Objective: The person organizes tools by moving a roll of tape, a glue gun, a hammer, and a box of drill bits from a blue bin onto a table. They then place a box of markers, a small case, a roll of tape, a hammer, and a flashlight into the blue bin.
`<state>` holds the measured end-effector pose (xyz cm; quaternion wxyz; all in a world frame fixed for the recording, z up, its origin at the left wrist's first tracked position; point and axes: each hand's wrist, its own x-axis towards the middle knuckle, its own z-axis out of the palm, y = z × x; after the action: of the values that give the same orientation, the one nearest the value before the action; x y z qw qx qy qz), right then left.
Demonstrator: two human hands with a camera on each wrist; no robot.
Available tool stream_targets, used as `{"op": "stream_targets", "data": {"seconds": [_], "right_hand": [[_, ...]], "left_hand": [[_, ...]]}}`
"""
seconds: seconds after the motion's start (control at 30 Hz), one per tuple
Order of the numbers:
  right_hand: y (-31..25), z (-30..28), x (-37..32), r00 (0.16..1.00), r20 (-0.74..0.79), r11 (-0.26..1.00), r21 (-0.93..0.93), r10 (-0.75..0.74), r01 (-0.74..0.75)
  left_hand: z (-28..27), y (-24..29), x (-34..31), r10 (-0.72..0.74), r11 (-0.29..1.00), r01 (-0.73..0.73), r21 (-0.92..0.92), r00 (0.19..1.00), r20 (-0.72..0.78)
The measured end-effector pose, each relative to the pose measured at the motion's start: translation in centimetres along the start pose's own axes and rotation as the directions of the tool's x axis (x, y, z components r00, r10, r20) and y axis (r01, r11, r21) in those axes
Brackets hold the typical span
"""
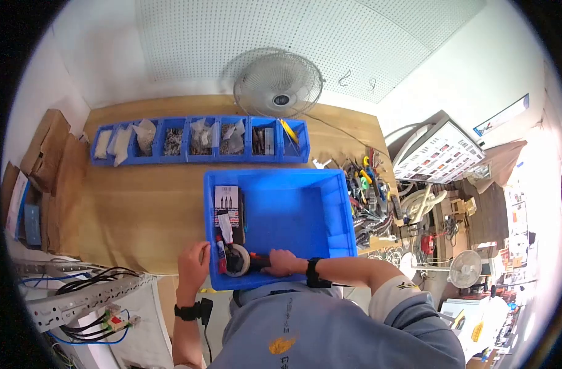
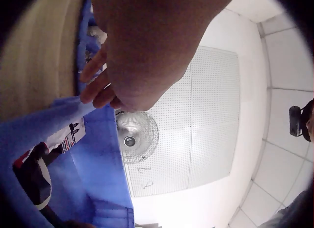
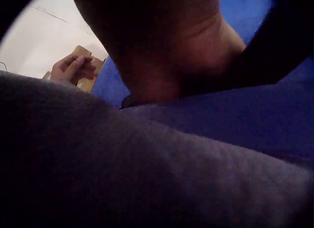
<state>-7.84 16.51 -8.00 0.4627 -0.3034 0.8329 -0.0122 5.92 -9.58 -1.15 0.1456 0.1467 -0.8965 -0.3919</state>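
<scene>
A large blue bin (image 1: 287, 176) stands on the wooden table in front of me. My right hand (image 1: 283, 262) reaches into its near side and grips the thick black handle of a dark tool (image 1: 259, 262). The tool's far end lies by a pale tape roll (image 1: 232, 272) in the near left corner; its exact kind I cannot tell. My left hand (image 1: 193, 263) is just outside the bin's left wall, fingers loosely bent and holding nothing. Its fingertips (image 2: 87, 97) come close to the rim in the left wrist view. The wrist hides the right fingers in the right wrist view.
Also in the bin are a printed box (image 1: 226, 198) and a red-and-white item (image 1: 221, 251). Behind runs a row of blue parts bins (image 1: 170, 158), with a fan (image 1: 279, 83) beyond. Hand tools (image 1: 370, 190) pile up at the right. A metal rail with cables (image 1: 78, 301) is at the left.
</scene>
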Motion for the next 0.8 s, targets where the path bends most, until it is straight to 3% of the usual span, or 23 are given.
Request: {"op": "stream_targets", "data": {"seconds": [0.1,0.2,0.3,0.4,0.47,0.53,0.6,0.67,0.8], "right_hand": [[1.0,-0.1,0.7,0.996,-0.002,0.996,-0.008,-0.085,0.085],[1.5,-0.8,1.2,0.991,0.127,0.989,0.143,-0.044,0.025],[2.5,-0.9,1.8,0.976,0.186,0.989,0.115,-0.113,0.093],[1.4,-4.2,-0.6,0.947,0.319,0.994,0.110,-0.032,-0.003],[2.5,-4.5,0.1,0.945,0.318,0.997,0.031,-0.080,0.074],[3.7,-5.6,-0.8,0.925,0.362,0.986,0.153,-0.114,0.062],[3.3,-7.5,-2.1,0.913,0.407,0.997,0.071,-0.035,0.006],[3.8,-8.3,-2.8,0.904,0.425,0.994,0.061,0.052,-0.086],[6.2,-8.8,-4.0,0.948,0.312,0.998,0.000,0.058,-0.061]], "left_hand": [[-0.5,0.0,0.1,0.010,1.000,-0.009,0.025,1.000,-0.009],[-0.8,-0.4,-0.2,0.025,0.999,-0.024,0.038,0.999,-0.040],[-1.0,-0.9,-0.7,-0.004,1.000,0.005,0.019,0.998,-0.068],[-1.2,-1.5,-1.4,-0.036,0.999,0.038,0.019,0.997,-0.074],[-1.1,-1.9,-1.8,-0.061,0.997,0.063,0.036,0.997,-0.054],[-1.0,-1.6,-1.8,-0.089,0.995,0.090,0.041,0.996,-0.028],[-0.9,-1.5,-1.9,-0.073,0.996,0.074,0.046,0.997,-0.026],[-0.6,-1.3,-1.7,0.002,0.999,0.001,0.048,0.997,-0.072],[-0.2,-1.3,-1.7,0.007,1.000,-0.006,0.007,0.998,-0.069]]}}
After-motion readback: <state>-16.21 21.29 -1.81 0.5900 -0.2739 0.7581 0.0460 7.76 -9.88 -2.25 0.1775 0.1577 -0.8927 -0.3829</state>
